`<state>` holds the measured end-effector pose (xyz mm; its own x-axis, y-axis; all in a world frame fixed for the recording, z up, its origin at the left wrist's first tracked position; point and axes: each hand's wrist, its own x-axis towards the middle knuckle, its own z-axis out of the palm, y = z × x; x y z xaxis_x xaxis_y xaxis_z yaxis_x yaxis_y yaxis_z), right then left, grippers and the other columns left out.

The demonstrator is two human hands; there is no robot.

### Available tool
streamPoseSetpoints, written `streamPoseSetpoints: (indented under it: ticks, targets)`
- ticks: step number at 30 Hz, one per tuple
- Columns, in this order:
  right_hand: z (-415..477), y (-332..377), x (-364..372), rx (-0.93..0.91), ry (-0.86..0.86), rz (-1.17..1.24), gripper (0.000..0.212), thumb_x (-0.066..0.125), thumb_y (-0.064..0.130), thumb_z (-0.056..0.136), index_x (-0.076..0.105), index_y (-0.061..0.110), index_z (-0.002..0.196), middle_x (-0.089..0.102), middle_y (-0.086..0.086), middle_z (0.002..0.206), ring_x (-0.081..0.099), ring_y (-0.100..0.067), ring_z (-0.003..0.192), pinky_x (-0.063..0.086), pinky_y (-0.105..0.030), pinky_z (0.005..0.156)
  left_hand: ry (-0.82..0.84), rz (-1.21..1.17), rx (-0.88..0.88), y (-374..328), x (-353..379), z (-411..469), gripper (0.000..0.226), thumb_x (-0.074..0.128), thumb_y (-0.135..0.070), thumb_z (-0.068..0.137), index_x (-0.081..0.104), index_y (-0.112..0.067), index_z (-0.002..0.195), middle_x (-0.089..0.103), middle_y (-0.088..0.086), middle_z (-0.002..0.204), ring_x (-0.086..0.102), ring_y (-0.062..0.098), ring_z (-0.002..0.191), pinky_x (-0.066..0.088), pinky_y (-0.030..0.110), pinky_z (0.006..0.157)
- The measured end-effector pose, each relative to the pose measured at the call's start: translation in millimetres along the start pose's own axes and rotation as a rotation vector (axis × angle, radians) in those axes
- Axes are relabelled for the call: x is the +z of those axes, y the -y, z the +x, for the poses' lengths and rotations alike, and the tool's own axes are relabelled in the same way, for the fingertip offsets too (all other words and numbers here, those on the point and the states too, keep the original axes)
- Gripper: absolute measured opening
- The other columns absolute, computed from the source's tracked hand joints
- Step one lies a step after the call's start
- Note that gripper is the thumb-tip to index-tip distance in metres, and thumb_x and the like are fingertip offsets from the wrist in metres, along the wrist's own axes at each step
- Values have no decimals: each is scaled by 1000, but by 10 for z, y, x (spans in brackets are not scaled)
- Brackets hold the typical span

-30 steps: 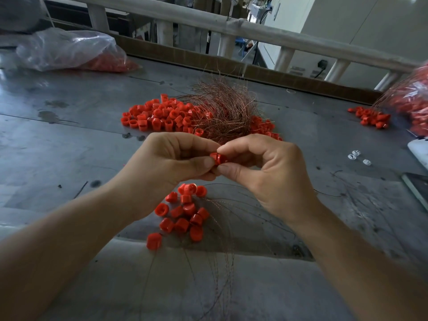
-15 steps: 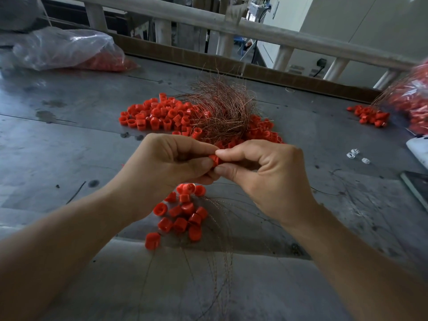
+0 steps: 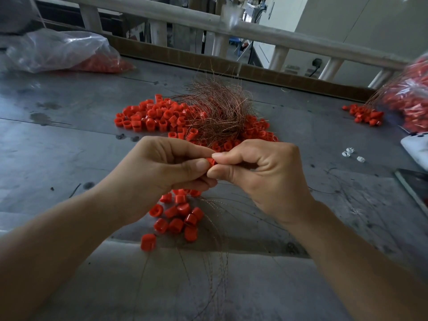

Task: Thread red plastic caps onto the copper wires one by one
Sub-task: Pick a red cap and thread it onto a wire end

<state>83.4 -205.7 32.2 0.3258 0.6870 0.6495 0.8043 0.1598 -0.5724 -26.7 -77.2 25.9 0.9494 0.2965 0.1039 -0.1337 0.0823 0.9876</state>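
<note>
I see one red cap [image 3: 210,161] pinched where the left hand [image 3: 162,172] and right hand [image 3: 261,177] meet, both curled tightly on it above the bench [image 3: 58,140], in front of the copper wires [image 3: 217,112]. The wire tip is hidden by the fingers. I worry the thin strand buckles or misses the hole, or the small cap slips out and drops among the caps below [image 3: 178,216].

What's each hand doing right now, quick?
Left hand: closed, fingertips pinching the red cap from its side.
Right hand: closed, pinching the same red cap.
</note>
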Motion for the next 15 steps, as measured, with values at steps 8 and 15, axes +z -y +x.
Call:
streamPoseSetpoints:
  ticks: [8, 15]
  targets:
    - [32, -29, -26, 97, 199, 73, 37, 70, 19, 70, 64, 15, 106, 62, 3, 77, 59, -6, 74, 48, -17, 73, 115, -71, -74, -20, -63, -7, 37, 85, -23, 53, 74, -18, 89, 71, 13, 77, 70, 21, 67, 55, 22, 57]
    - [42, 32, -1, 8, 266, -65, 48, 44, 45, 81, 65, 2, 88, 46, 11, 80, 46, 3, 74, 38, -10, 71, 157, -152, -34, -3, -55, -21, 55, 83, -36, 54, 67, -19, 104, 70, 15, 78, 70, 25, 71, 55, 23, 59]
